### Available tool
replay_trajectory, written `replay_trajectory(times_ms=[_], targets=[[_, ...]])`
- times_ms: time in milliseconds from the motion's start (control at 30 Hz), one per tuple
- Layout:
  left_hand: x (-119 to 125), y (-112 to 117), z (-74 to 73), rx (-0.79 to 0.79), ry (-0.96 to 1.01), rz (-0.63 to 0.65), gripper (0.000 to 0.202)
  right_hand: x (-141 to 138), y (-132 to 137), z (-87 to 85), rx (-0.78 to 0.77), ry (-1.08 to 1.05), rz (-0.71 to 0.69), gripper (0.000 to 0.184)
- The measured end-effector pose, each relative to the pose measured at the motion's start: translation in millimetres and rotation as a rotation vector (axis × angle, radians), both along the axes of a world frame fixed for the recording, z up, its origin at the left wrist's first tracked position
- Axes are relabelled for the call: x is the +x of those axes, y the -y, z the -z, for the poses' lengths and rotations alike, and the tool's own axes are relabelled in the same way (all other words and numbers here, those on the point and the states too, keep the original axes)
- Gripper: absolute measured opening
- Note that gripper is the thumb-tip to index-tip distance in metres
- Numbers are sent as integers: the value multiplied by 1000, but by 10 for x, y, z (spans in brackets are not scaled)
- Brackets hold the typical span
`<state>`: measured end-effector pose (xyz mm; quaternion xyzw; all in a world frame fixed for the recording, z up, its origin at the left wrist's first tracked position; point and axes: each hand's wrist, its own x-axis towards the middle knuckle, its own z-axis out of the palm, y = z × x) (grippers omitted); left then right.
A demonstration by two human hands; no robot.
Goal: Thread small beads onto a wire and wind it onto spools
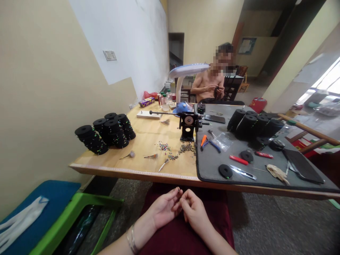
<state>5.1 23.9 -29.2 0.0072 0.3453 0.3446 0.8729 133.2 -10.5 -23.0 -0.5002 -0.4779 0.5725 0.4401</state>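
Note:
My left hand [164,207] and my right hand [193,209] meet over my lap, just below the table's front edge [138,173]. Both have their fingers curled in a pinch, with the fingertips touching. A tiny item shows at the left fingertips [177,189], too small to name. A bracelet sits on my left wrist [131,241]. The nearest things on the table are small beads and metal bits [172,150] and a few feathered pieces [152,156].
Black spool stacks [106,134] stand at the table's left, more of them [255,124] on a grey mat [212,170] with pliers [208,142], cutters and a black disc [225,170]. A small winder [188,124] and lamp [186,74] stand mid-table. Another person sits at the far end. A green stool [87,212] stands left.

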Motion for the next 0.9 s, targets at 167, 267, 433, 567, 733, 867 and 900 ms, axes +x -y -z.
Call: replay_trajectory(times_ms=[167,267,433,567,733,867,900], targets=[[-2,3,8,0,13,6,11,-1,2,-22,-4,3,0,34],[-9,6,37,1,15,13,11,-4,4,-34,-5,-5,4,34],[-5,-3,49,-17,11,-4,13,-4,5,-28,-5,6,6,32],[4,-1,21,-28,0,-17,13,1,6,-28,0,19,7,32],[8,9,1,-8,6,-9,13,2,4,-13,1,7,11,31],[13,11,-19,-21,-21,-28,13,5,-1,1,2,-7,4,31],[15,13,-25,-24,-31,-32,13,7,-2,6,1,-10,2,32]])
